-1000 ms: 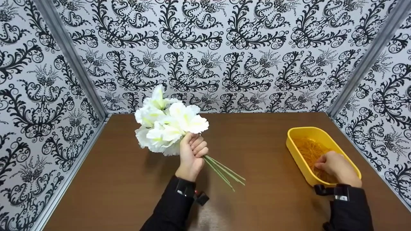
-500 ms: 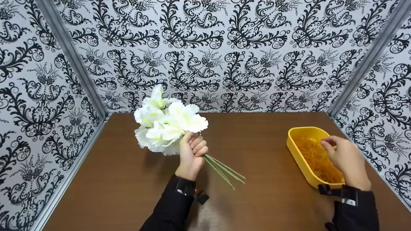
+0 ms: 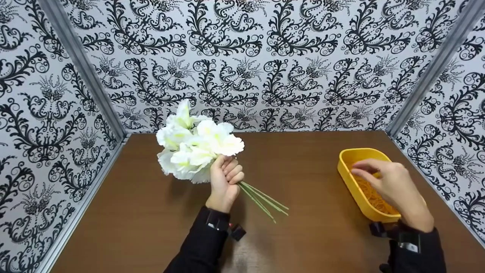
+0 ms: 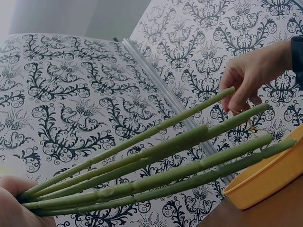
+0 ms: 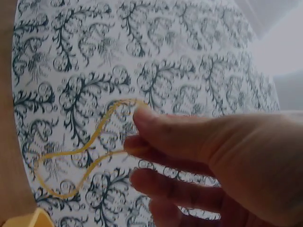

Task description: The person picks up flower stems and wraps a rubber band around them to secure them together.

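backdrop: white walls [image 3: 242,76] covered in black scrollwork, standing round a brown table [image 3: 295,182]
left hand [image 3: 226,184]: curled round a bunch of white flowers [image 3: 201,148] just below the blossoms, held up over the tabletop, left of centre
stems [image 4: 165,176]: bare, green, slightly fanned beyond the fist, pointing toward the near right
right hand [image 3: 396,187]: raised over the yellow box [image 3: 355,189], thumb and forefinger pinching, other fingers loosely bent
yellow band [image 5: 86,148]: hanging as a thin loop from that pinch, clear of the box
inside the box: a tangle of similar bands [image 3: 373,195]
step in hand, as judged: lifting one band away from the rest
doing it well: best to pinch only one end of the loop, leave the remainder free to open, check for a second band clinging; better to hold the stems close together without crushing petals
head view: full layout, flowers to box, but too coarse for the lifted loop
right wrist view: loop plain, flowers absent
left wrist view: uneven stem ends, gap between right hand and box, only a scrap of band
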`<state>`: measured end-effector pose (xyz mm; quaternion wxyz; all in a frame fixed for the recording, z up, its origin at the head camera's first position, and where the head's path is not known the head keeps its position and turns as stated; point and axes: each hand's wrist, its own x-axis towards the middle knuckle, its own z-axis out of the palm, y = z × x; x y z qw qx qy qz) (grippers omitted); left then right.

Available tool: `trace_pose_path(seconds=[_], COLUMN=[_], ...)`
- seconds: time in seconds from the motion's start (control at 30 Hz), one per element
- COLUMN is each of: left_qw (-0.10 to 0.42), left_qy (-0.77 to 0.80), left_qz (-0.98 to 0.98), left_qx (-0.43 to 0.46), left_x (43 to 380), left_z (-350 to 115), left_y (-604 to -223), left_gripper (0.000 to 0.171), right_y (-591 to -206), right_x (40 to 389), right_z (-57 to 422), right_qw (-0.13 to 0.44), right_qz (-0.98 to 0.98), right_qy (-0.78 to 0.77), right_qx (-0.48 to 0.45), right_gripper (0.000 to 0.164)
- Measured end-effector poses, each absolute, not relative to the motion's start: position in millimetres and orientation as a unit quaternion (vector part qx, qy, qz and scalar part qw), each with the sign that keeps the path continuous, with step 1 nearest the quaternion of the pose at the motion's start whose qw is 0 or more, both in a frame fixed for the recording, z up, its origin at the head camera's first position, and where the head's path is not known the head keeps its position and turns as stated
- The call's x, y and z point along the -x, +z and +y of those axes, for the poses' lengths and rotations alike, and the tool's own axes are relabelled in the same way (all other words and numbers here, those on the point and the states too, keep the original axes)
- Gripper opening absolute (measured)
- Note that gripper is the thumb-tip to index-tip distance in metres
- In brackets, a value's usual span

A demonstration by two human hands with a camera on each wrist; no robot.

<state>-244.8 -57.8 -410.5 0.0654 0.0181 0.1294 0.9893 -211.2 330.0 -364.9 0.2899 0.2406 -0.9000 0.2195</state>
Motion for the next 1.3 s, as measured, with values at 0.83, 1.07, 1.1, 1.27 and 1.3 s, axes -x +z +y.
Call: trace_pose_path(seconds=[0.83, 1.07, 1.1, 1.27, 1.3], left_qw=[0.063, 0.062, 0.062, 0.062, 0.062], left_qy=[0.988, 0.990, 0.990, 0.990, 0.990], left_qz=[0.136, 0.126, 0.125, 0.125, 0.126], left_qx=[-0.017, -0.017, -0.018, -0.020, -0.020], left_x=[245, 245, 245, 245, 245], left_z=[-59, -61, -61, -61, -61], left_y=[-410, -410, -410, -410, -411], left_gripper=[0.044, 0.044, 0.044, 0.044, 0.044], right_y=[-376, -378, -378, -377, -378], right_x=[198, 194, 193, 192, 192], right_z=[240, 237, 236, 232, 230], right_qw=[0.197, 0.184, 0.183, 0.170, 0.164], right_qz=[-0.757, -0.746, -0.743, -0.723, -0.718], right_qy=[0.322, 0.319, 0.320, 0.334, 0.338], right_qx=[-0.533, -0.555, -0.559, -0.580, -0.586], right_gripper=[0.034, 0.032, 0.030, 0.024, 0.024])
